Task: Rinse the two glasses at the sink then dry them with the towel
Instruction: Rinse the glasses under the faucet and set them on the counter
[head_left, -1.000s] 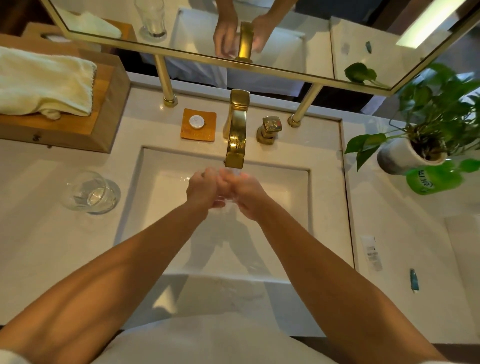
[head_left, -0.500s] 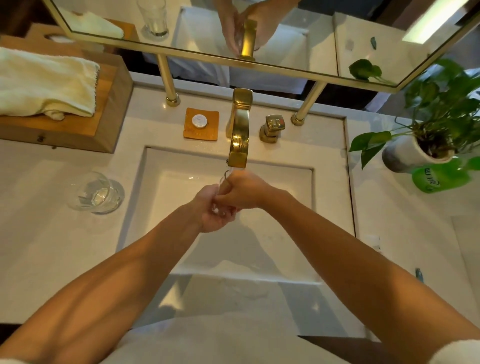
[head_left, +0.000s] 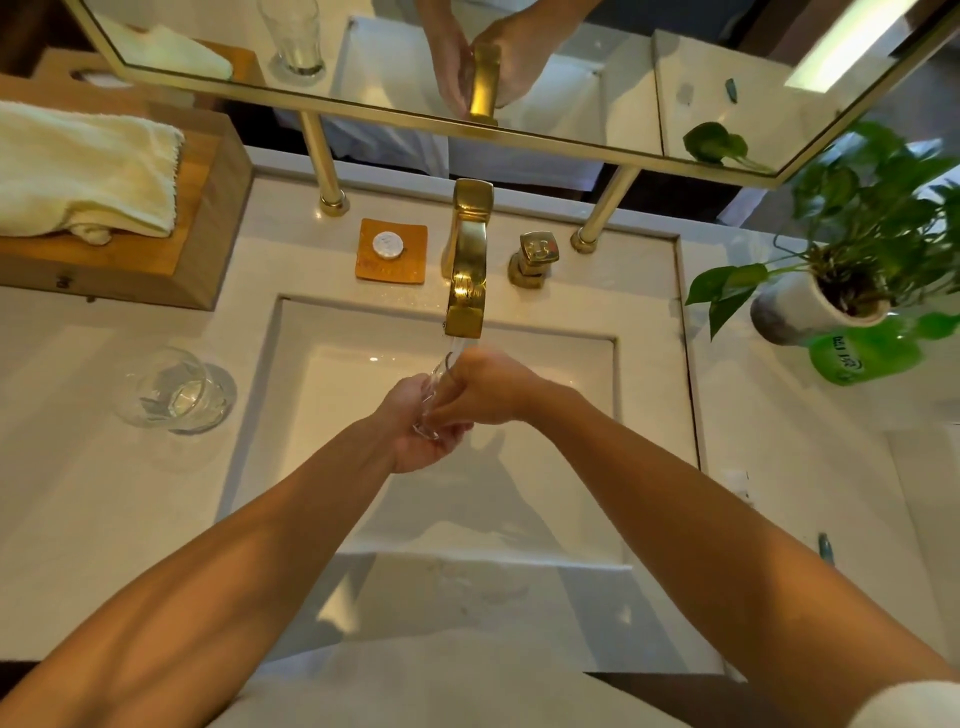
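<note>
- Two bare forearms reach in from the near edge, meeting over the white sink basin.
- Left hand cups a clear glass from below, fingers curled round its lower part; grip looks firm.
- Right hand wraps the same glass from the right, up by the rim. Whether its fingers reach inside, cannot tell.
- Glass sits tilted, mouth toward the gold faucet; a thin stream of water runs from the spout onto it.
- Step in hand, as I judge it: rinsing one of the two glasses.
- Second glass stands upright on the white counter, left of the basin, well apart from the hands. Rinsed or not, cannot tell.
- Farther back left, the pale yellow towel lies folded on a wooden box, untouched.
- Next move likely calls for tipping water out, then setting this glass down or carrying it toward the towel; wet glass, so a secure hold matters.
- Faucet handle sits right of the spout.
</note>
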